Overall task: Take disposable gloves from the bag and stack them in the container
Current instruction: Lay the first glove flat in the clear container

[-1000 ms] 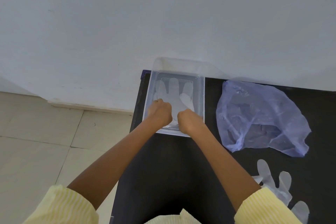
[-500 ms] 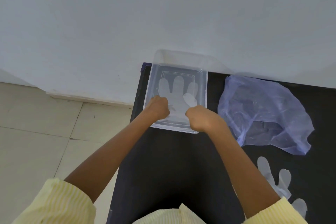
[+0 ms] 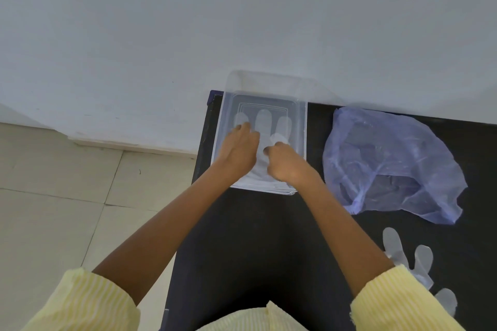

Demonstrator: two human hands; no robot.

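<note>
Hands [image 3: 238,149] [image 3: 285,164] flat on glove [image 3: 265,129] in container [image 3: 301,121]

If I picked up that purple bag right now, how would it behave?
Probably floppy: the bag lies crumpled and slumped on the table. Likely very light, since its film is thin enough to see through. It might slip or flutter easily.

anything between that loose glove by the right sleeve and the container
Nothing visible blocks it. Bare black table lies between the loose glove and the open container; the purple bag sits off to the right.
</note>
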